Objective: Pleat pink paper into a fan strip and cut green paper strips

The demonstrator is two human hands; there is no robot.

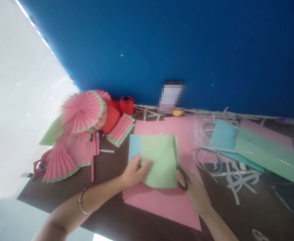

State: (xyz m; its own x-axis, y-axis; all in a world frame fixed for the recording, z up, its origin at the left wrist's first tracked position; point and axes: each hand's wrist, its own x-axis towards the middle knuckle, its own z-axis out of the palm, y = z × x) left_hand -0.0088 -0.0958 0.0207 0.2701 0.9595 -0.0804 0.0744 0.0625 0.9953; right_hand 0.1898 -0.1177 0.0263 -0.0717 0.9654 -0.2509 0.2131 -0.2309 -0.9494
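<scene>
My left hand (134, 172) presses down on the left edge of a light green paper sheet (159, 157), its fingers curled over the sheet. Under the green sheet lies a light blue sheet (134, 144), and both rest on large pink sheets (162, 201). My right hand (195, 193) grips black-handled scissors (178, 160) whose blades run up along the green sheet's right edge. That hand is blurred by motion.
Pink pleated paper fans (82, 112) with green rims are piled at the left of the dark table (106, 167). A red tape roll (126, 104) stands by the blue wall. White paper strips (237, 177), tape rings and green, blue and pink sheets (259, 147) cover the right side.
</scene>
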